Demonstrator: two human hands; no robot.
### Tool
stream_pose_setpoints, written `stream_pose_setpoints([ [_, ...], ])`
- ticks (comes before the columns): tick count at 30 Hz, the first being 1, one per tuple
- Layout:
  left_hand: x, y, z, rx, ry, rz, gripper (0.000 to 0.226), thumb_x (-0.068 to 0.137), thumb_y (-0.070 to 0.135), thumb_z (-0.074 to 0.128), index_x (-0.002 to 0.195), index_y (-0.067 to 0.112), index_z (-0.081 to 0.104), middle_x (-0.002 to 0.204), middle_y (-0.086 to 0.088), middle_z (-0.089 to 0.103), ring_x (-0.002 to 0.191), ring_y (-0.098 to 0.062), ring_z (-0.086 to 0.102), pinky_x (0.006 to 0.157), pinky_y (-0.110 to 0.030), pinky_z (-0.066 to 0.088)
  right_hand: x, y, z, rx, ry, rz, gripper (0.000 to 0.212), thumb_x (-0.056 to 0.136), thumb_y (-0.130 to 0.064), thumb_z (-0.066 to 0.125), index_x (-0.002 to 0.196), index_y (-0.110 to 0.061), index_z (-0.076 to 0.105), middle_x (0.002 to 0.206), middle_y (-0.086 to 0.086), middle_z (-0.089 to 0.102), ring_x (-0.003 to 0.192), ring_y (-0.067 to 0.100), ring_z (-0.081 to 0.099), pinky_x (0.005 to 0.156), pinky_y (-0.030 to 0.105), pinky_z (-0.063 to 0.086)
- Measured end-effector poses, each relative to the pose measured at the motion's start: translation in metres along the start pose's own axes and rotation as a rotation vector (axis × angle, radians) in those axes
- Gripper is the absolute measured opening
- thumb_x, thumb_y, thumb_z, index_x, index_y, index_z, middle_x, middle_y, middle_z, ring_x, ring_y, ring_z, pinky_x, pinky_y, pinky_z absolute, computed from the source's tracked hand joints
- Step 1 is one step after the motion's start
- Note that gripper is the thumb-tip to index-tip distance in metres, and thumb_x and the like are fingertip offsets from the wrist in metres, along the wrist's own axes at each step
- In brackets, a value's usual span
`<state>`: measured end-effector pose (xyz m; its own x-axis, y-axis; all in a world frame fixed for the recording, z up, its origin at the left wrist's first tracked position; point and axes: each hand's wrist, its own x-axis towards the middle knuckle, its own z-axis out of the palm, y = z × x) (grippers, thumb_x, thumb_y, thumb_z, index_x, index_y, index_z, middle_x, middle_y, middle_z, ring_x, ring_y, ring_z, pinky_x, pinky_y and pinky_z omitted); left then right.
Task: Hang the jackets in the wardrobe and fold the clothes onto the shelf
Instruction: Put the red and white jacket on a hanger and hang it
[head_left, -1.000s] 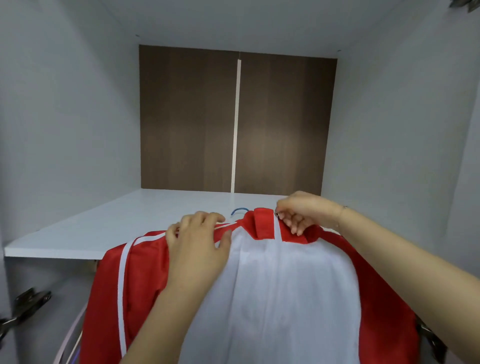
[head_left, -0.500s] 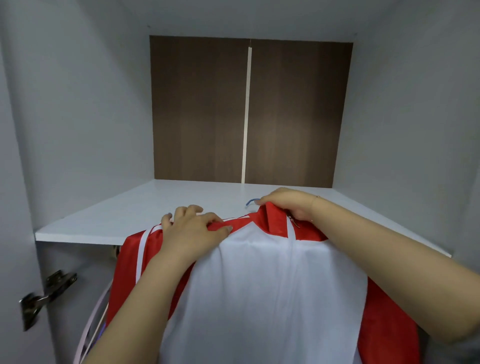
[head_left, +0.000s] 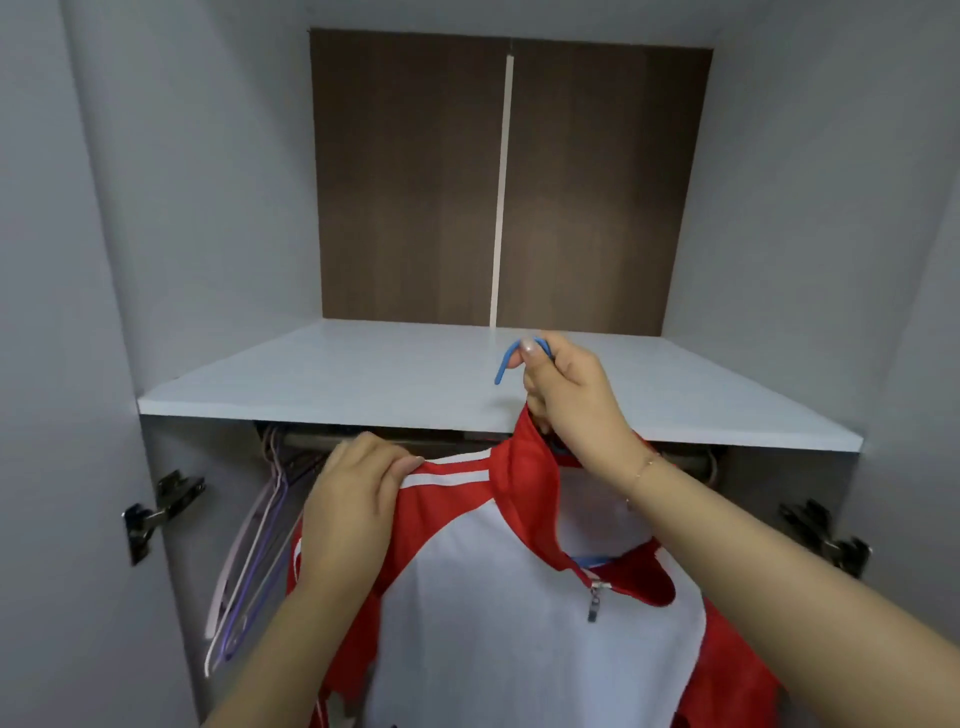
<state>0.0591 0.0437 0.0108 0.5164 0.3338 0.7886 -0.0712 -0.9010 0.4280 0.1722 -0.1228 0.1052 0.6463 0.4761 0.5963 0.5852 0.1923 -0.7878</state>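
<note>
With right hand (head_left: 566, 384) gripping the blue hanger hook (head_left: 511, 356) and left hand (head_left: 358, 488) pinching the jacket (head_left: 519, 623) shoulder, the hook may strike the shelf (head_left: 311, 384) front edge and miss the rail (head_left: 311, 441).

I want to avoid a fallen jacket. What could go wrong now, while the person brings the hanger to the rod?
1. The hook is above the shelf, but the rod lies under it; the hook may catch the shelf edge.
2. The left hand only pinches the jacket at the shoulder; the collar hangs open, so the jacket may slip off.
3. The jacket may snag the empty hangers at the left.
</note>
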Motion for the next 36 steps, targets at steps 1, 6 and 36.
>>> stream_pose_setpoints([
  [1, -0.009, -0.005, -0.004, 0.001, -0.022, -0.011, 0.018, 0.094, 0.009, 0.058, 0.085, 0.017, 0.071, 0.086, 0.009, 0.059, 0.085, -0.015, 0.052, 0.079, -0.023, 0.038, -0.01, -0.001, -0.006, -0.017, -0.029, 0.018, 0.026, 0.106, -0.016, 0.035, 0.089, -0.01, 0.054, 0.054, -0.006, 0.028, 0.041, 0.006, 0.024, 0.042, 0.024, 0.027],
  [6, -0.04, -0.038, -0.015, 0.049, -0.113, -0.248, 0.02, 0.097, 0.015, 0.055, 0.094, 0.012, 0.074, 0.092, -0.002, 0.064, 0.094, -0.026, 0.057, 0.086, -0.047, 0.044, -0.075, 0.001, -0.03, -0.161, -0.189, 0.038, 0.023, 0.106, -0.016, 0.03, 0.092, -0.004, 0.044, 0.057, -0.005, 0.032, 0.044, 0.011, 0.031, 0.053, 0.032, 0.049],
  [36, -0.078, -0.009, 0.13, -0.272, -0.561, -0.375, 0.027, 0.102, 0.032, 0.044, 0.118, 0.022, 0.063, 0.117, 0.003, 0.06, 0.108, -0.017, 0.058, 0.099, -0.043, 0.047, -0.239, 0.143, -0.078, -0.584, 0.221, 0.517, 0.038, 0.094, -0.031, 0.061, 0.065, -0.006, 0.057, 0.053, 0.0, 0.053, 0.05, 0.005, 0.04, 0.055, 0.031, 0.038],
])
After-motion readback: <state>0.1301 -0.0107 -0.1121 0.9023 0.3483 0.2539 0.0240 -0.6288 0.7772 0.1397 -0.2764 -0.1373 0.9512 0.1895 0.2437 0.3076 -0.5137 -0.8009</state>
